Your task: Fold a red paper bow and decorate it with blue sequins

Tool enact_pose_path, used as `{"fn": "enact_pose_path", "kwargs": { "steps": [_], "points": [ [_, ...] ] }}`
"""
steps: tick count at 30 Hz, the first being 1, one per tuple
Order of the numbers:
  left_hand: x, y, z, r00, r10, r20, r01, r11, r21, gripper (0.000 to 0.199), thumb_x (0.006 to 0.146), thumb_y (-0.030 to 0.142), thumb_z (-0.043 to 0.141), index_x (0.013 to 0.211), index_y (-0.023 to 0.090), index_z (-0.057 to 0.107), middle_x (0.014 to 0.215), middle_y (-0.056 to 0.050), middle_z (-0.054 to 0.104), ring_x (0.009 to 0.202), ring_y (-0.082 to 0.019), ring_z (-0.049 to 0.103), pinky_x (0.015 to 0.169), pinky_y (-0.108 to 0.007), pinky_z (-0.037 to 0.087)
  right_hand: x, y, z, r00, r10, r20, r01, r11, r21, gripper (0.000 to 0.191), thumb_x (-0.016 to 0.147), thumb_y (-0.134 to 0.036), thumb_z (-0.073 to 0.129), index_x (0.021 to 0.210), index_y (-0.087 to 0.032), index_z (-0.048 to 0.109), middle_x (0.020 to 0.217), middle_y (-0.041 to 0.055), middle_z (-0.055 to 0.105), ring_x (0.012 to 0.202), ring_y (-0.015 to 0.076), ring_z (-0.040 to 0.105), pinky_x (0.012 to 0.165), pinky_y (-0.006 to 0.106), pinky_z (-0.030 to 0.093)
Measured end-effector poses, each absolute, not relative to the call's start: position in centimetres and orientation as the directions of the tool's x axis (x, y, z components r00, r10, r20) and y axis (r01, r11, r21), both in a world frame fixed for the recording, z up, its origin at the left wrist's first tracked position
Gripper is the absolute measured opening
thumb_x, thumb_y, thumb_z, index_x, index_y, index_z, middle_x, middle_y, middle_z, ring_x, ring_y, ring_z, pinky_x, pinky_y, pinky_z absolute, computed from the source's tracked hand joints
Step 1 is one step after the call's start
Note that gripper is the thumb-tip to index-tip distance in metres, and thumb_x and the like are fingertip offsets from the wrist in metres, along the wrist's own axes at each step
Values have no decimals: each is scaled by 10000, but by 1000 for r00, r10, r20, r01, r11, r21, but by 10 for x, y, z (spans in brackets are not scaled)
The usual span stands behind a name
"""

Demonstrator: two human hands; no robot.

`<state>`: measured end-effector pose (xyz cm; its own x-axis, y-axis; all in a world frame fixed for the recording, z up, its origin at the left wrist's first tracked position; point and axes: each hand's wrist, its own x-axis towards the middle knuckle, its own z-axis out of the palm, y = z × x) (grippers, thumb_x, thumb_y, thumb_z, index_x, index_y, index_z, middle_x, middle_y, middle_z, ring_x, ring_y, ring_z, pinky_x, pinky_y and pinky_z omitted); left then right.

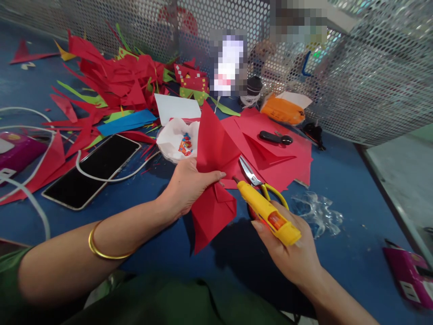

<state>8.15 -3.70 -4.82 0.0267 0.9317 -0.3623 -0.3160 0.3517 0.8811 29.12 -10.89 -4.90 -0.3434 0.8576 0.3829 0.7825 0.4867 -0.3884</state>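
Note:
A folded piece of red paper (216,144) is pinched in my left hand (189,185), its thumb lying across the middle fold. My right hand (291,243) is wrapped round a yellow hot glue gun (267,212). The tip of the glue gun points at the red paper, close to its right side. Just behind the gun lie scissors (252,174) with yellow handles, partly hidden by it. Sheets of red paper (297,164) are stacked behind the scissors, and a small black-handled tool (275,137) rests on them.
Red and green paper scraps (118,81) heap up at the back left. A phone (93,171) with a white cable lies left. A paper-lined bowl (169,140) holds small coloured bits. Crumpled clear plastic (318,214) sits at right. Perforated metal mesh (135,22) closes off the back.

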Motion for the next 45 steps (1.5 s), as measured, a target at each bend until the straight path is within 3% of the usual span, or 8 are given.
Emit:
{"fn": "enact_pose_path", "kwargs": {
  "steps": [8, 17, 27, 35, 37, 39, 42, 45],
  "points": [
    [81, -37, -48, 31, 934, -356, -319, 347, 882, 314, 602, 166, 862, 895, 124, 759, 880, -90, 794, 735, -225, 742, 697, -317, 606, 290, -108, -48, -348, 852, 392, 777, 496, -388, 243, 982, -395, 510, 894, -188, 603, 759, 53, 704, 612, 171, 686, 501, 269, 500],
    [81, -36, -48, 52, 934, -355, -364, 348, 864, 307, 609, 148, 856, 895, 128, 748, 840, -77, 790, 682, -210, 734, 642, -305, 608, 290, -108, -48, -348, 861, 371, 758, 491, -430, 239, 979, -390, 517, 900, -185, 610, 748, 45, 687, 615, 164, 675, 543, 280, 526],
    [82, -37, -47, 35, 934, -354, -349, 344, 872, 245, 619, 135, 840, 845, 127, 747, 789, -67, 780, 621, -184, 708, 597, -283, 589, 293, -109, -49, -311, 852, 421, 794, 476, -378, 219, 982, -386, 515, 898, -192, 572, 780, 58, 694, 516, 128, 601, 423, 255, 392],
    [81, -37, -50, 52, 941, -334, -362, 330, 872, 310, 612, 151, 860, 904, 133, 757, 854, -59, 793, 693, -189, 729, 652, -278, 597, 293, -109, -49, -324, 855, 405, 783, 483, -393, 213, 973, -379, 527, 884, -193, 580, 728, 40, 655, 518, 133, 580, 439, 264, 394],
    [81, -37, -50, 45, 940, -338, -365, 330, 870, 310, 607, 148, 860, 898, 128, 756, 853, -62, 792, 692, -191, 729, 653, -283, 598, 294, -111, -50, -312, 874, 371, 769, 462, -441, 214, 958, -387, 549, 870, -196, 592, 691, 25, 629, 522, 138, 573, 456, 269, 414],
    [81, -37, -49, 41, 941, -336, -372, 326, 869, 308, 607, 142, 854, 899, 124, 756, 853, -69, 791, 700, -200, 732, 657, -296, 602, 296, -113, -48, -282, 907, 313, 715, 416, -562, 211, 947, -388, 566, 845, -207, 601, 655, 4, 601, 510, 130, 554, 467, 265, 432],
    [81, -37, -48, 50, 944, -328, -391, 320, 863, 280, 613, 135, 840, 879, 119, 750, 811, -67, 782, 657, -191, 720, 628, -296, 600, 297, -113, -43, -181, 963, 200, 534, 267, -802, 236, 950, -410, 559, 826, -220, 623, 630, -11, 594, 499, 122, 555, 453, 245, 448],
    [82, -37, -48, 45, 943, -329, -397, 319, 861, 271, 595, 119, 843, 842, 113, 732, 706, -41, 752, 555, -155, 676, 548, -260, 568, 298, -110, -35, -27, 988, 151, 320, 152, -935, 290, 937, -461, 558, 794, -221, 637, 645, -4, 618, 504, 125, 570, 448, 246, 459]
  ]
}}
